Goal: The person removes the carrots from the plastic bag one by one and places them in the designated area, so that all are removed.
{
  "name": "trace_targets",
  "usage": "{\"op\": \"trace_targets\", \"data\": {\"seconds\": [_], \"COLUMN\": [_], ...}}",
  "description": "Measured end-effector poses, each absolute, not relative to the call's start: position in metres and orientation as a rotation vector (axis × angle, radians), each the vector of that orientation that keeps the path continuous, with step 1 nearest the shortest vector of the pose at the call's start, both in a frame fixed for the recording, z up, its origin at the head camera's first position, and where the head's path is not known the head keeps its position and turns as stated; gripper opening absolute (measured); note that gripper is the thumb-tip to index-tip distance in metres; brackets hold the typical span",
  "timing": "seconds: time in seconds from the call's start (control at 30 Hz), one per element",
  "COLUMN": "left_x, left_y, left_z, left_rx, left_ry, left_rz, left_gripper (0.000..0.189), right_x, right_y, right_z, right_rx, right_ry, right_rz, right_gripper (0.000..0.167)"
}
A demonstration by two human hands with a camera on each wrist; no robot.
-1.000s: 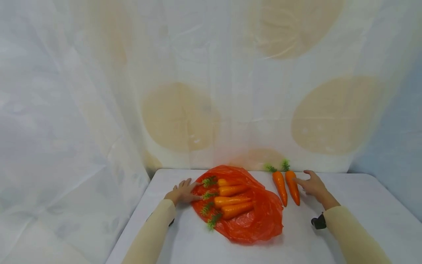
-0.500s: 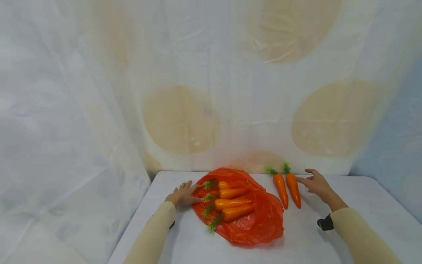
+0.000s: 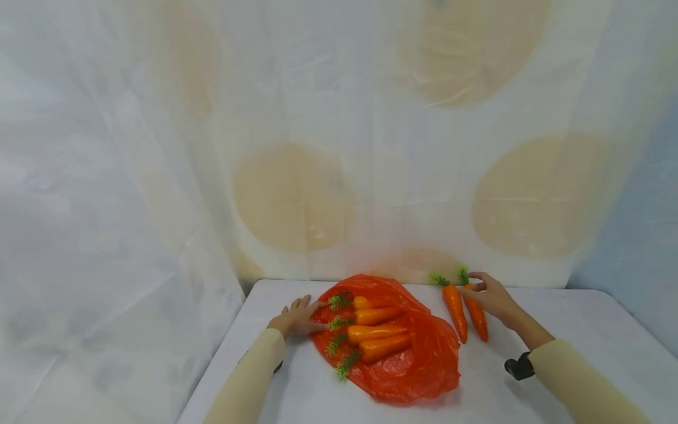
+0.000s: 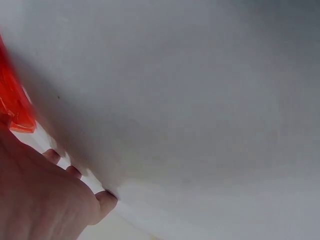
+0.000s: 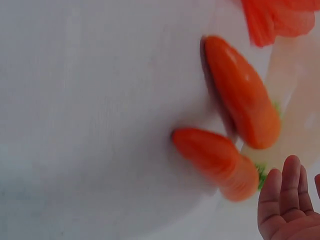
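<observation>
A red plastic bag [image 3: 394, 377] lies spread on the table with several carrots [image 3: 377, 316] on or in its mouth, green tops facing left. My left hand [image 3: 298, 318] rests at the bag's left edge, fingers spread; in the left wrist view the hand [image 4: 40, 195] has its fingertips down on the white surface beside the bag [image 4: 12, 100]. To the bag's right lie two loose carrots, a left one [image 3: 455, 312] and a right one [image 3: 478, 323]. Over the upper part of the right one hovers my right hand [image 3: 489, 296]. The right wrist view shows its fingers [image 5: 290, 190] extended near that carrot [image 5: 205, 152].
The white table [image 3: 572, 318] ends at a back edge just behind the loose carrots' green tops. A pale curtain with tan round patches [image 3: 288, 194] hangs behind it. Similar pale sheeting [image 3: 106, 265] closes off the left side.
My right hand has moved left, from beside the right loose carrot to above its upper part. The left hand stays at the bag's edge. The head view has tilted up slightly.
</observation>
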State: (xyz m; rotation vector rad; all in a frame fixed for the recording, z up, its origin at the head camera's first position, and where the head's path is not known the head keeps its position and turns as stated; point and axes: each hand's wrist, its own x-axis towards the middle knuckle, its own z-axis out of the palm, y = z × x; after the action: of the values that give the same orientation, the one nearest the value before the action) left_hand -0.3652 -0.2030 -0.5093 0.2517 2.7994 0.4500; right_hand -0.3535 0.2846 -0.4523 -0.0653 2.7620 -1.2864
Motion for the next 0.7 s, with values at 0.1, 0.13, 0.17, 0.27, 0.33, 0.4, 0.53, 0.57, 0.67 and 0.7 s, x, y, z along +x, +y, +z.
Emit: {"op": "trace_targets", "data": {"seconds": [0.1, 0.13, 0.17, 0.27, 0.33, 0.4, 0.53, 0.57, 0.67, 0.7], "left_x": [-0.364, -0.364, -0.364, -0.366, -0.368, -0.369, -0.370, -0.370, -0.369, -0.369], "left_y": [-0.203, -0.204, -0.204, -0.204, -0.204, -0.203, -0.202, -0.201, -0.200, -0.200], "left_z": [-0.507, -0.505, -0.503, -0.498, -0.497, -0.497, -0.501, -0.503, -0.505, -0.506], "left_rx": [0.241, 0.235, 0.235, 0.237, 0.243, 0.250, 0.256, 0.256, 0.243, 0.234], "left_ry": [2.791, 2.793, 2.797, 2.806, 2.806, 2.801, 2.793, 2.786, 2.789, 2.790], "left_rz": [0.428, 0.424, 0.422, 0.432, 0.433, 0.428, 0.425, 0.417, 0.412, 0.407], "left_gripper": [0.077, 0.077, 0.077, 0.077, 0.078, 0.078, 0.079, 0.079, 0.078, 0.077], "right_x": [-0.351, -0.350, -0.349, -0.347, -0.346, -0.344, -0.338, -0.337, -0.332, -0.330], "right_y": [0.272, 0.268, 0.264, 0.253, 0.248, 0.244, 0.236, 0.233, 0.226, 0.223], "right_z": [-0.451, -0.451, -0.450, -0.446, -0.444, -0.444, -0.445, -0.445, -0.446, -0.446], "right_rx": [-0.112, -0.124, -0.131, -0.152, -0.171, -0.208, -0.244, -0.249, -0.255, -0.250], "right_ry": [2.754, 2.750, 2.750, 2.745, 2.740, 2.736, 2.736, 2.738, 2.727, 2.720], "right_rz": [-1.285, -1.286, -1.279, -1.288, -1.305, -1.317, -1.343, -1.343, -1.344, -1.343], "right_gripper": [0.081, 0.082, 0.083, 0.082, 0.080, 0.078, 0.074, 0.073, 0.072, 0.072]}}
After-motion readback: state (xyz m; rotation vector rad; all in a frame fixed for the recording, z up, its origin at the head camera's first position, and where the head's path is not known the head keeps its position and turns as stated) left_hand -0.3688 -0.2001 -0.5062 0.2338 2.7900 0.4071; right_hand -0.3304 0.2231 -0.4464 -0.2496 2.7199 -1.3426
